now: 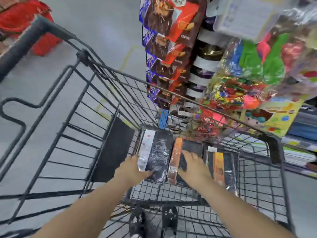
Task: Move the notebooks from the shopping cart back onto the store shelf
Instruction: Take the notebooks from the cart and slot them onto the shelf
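Observation:
Three plastic-wrapped notebooks lie on the floor of the black wire shopping cart [96,93]. The left one is a black notebook with a white spine [157,152]. My left hand [132,169] grips its near left corner, thumb on the cover. The middle one is black with an orange spine [176,155]. My right hand [193,167] lies on top of it, fingers spread over its cover; whether it grips is unclear. A third black-and-orange notebook [221,167] lies to the right, untouched.
A rack of hanging chocolate bags [164,48] and colourful toy packs [253,74] stands just beyond the cart's far side. Shelf edges [300,148] run at the right. Red baskets [22,19] sit at the upper left on the grey floor.

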Demonstrator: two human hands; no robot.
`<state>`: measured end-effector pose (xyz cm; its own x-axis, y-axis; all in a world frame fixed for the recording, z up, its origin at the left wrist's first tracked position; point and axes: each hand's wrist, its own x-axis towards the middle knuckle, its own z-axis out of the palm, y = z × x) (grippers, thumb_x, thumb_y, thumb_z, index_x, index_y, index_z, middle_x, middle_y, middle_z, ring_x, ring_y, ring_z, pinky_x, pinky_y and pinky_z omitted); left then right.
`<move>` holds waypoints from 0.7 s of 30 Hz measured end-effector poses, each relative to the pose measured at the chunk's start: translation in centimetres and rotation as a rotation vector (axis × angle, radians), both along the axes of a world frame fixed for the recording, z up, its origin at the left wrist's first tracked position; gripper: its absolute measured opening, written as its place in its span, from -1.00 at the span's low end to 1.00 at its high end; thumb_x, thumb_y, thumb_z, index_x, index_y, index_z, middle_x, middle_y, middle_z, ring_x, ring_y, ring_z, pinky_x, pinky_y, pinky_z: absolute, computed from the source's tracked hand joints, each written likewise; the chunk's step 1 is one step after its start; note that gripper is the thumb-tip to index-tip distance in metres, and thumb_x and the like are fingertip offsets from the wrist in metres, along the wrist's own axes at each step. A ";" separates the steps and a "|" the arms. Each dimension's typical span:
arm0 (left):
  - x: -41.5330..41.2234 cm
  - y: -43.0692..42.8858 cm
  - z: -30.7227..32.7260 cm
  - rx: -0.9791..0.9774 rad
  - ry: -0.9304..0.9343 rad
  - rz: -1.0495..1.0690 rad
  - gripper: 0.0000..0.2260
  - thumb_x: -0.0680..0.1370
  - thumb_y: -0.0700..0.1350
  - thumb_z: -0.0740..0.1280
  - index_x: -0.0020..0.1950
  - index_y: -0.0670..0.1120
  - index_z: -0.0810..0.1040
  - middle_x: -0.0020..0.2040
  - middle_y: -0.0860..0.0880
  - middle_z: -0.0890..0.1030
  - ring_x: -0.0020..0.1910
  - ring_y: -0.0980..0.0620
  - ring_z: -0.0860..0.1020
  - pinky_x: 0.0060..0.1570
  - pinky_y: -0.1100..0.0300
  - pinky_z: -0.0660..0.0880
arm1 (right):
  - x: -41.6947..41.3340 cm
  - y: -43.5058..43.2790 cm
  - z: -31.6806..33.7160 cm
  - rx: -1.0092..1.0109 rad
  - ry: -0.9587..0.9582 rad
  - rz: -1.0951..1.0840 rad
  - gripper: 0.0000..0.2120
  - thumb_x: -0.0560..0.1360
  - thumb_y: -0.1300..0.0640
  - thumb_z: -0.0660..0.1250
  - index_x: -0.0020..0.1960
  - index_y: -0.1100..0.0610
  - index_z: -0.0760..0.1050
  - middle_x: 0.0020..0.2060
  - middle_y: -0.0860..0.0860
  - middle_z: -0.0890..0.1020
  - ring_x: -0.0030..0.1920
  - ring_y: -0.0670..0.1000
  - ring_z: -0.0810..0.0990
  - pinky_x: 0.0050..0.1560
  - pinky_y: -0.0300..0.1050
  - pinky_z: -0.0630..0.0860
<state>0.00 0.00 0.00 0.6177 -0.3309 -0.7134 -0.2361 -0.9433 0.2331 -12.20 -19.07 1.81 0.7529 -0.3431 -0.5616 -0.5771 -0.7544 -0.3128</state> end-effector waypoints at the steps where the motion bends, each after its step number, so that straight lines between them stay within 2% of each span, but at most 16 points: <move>1: 0.4 -0.2 -1.3 0.005 0.035 0.041 -0.20 0.41 0.29 0.36 0.51 -0.04 0.17 0.44 -0.09 0.29 0.37 -0.13 0.35 0.29 0.00 0.37 | 0.5 0.2 -1.1 0.014 0.018 -0.004 -0.36 0.52 -0.04 0.27 0.52 -0.02 0.06 0.39 0.04 0.34 0.34 0.12 0.37 0.25 0.01 0.39; 5: 1.6 -0.7 -7.3 -0.010 0.075 0.261 -0.26 0.37 0.19 0.44 0.39 -0.15 0.29 0.33 -0.16 0.41 0.26 -0.17 0.44 0.23 0.01 0.42 | 1.6 1.4 -6.3 0.043 0.037 -0.073 -0.37 0.52 -0.02 0.26 0.51 0.05 0.10 0.37 0.06 0.38 0.31 0.10 0.41 0.24 0.01 0.43; 7: 1.3 -1.1 -10.2 -0.054 0.083 0.378 -0.12 0.28 0.24 0.48 0.43 -0.18 0.25 0.34 -0.20 0.42 0.27 -0.21 0.45 0.25 -0.05 0.43 | 1.7 2.2 -8.2 0.041 0.044 -0.115 -0.38 0.53 0.00 0.26 0.51 0.08 0.10 0.33 0.07 0.41 0.28 0.09 0.44 0.20 -0.02 0.43; 9: 0.8 -1.5 -12.0 -0.015 0.084 0.400 0.09 0.22 0.32 0.49 0.51 -0.19 0.07 0.39 -0.19 0.38 0.32 -0.20 0.42 0.27 -0.05 0.43 | 1.7 2.9 -9.6 0.033 0.062 -0.147 -0.38 0.53 -0.04 0.25 0.50 0.08 0.09 0.30 0.07 0.43 0.23 0.09 0.48 0.17 -0.02 0.48; 10: 0.5 -1.6 -12.6 0.012 0.058 0.404 0.12 0.21 0.35 0.49 0.53 -0.17 0.04 0.41 -0.19 0.37 0.34 -0.18 0.41 0.26 -0.06 0.44 | 1.7 3.3 -10.1 0.039 0.062 -0.157 -0.37 0.52 -0.07 0.26 0.50 0.07 0.10 0.29 0.07 0.44 0.20 0.09 0.50 0.17 0.01 0.50; 13: -0.1 -1.8 -13.0 0.007 -0.066 0.403 0.04 0.22 0.30 0.52 0.49 -0.16 0.14 0.33 -0.18 0.44 0.30 -0.17 0.44 0.22 -0.06 0.47 | 1.2 4.1 -11.2 0.078 0.002 -0.214 -0.39 0.50 -0.09 0.30 0.46 0.05 0.19 0.27 0.03 0.47 0.24 0.06 0.47 0.23 0.05 0.46; 17: -0.7 -2.4 -12.0 -0.007 -0.125 0.442 -0.04 0.31 0.16 0.54 0.50 -0.19 0.12 0.36 -0.21 0.35 0.36 -0.18 0.33 0.31 -0.01 0.36 | 0.7 4.5 -11.5 0.079 -0.006 -0.236 -0.38 0.49 -0.05 0.32 0.48 0.04 0.20 0.31 0.01 0.47 0.29 0.05 0.44 0.27 0.00 0.42; 21: -0.8 -2.4 -10.4 0.024 -0.178 0.439 -0.16 0.29 0.18 0.55 0.37 -0.19 0.28 0.28 -0.17 0.39 0.29 -0.16 0.37 0.24 -0.02 0.36 | 0.6 5.2 -11.3 0.098 -0.002 -0.284 -0.43 0.48 -0.04 0.32 0.44 0.03 0.25 0.28 0.03 0.48 0.26 0.08 0.46 0.27 0.07 0.42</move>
<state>-0.77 -2.44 -10.43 0.8089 0.0045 -0.5879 0.1520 -0.9676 0.2017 -11.60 -13.86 -9.53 0.6357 -0.4846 -0.6008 -0.7601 -0.5287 -0.3777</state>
